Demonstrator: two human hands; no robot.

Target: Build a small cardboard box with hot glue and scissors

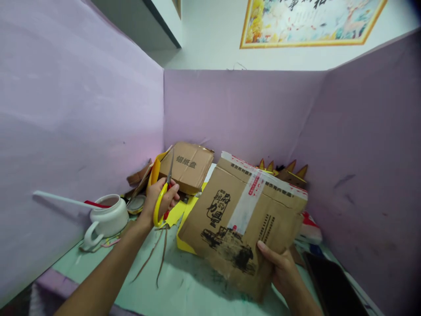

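Note:
My left hand [161, 199] is closed around a pair of scissors [158, 206] with a yellow handle loop and some red by the fingers. The blades point up and away from me. My right hand [283, 267] grips the lower right edge of a flat brown cardboard mailer [210, 237], thumb on top. Black print and a strip of clear and red tape mark its face. It is tilted up above the table, and the scissors are apart from it. Just behind my left hand lies a brown cardboard box [189, 164].
A white pot [110, 217] with a light stick in it stands at the left. Yellow paper [186, 243] lies under the mailer, thin brown strips [161, 259] in front. A dark phone-like slab [333, 285] is at the right. Purple panels [243, 109] enclose the table.

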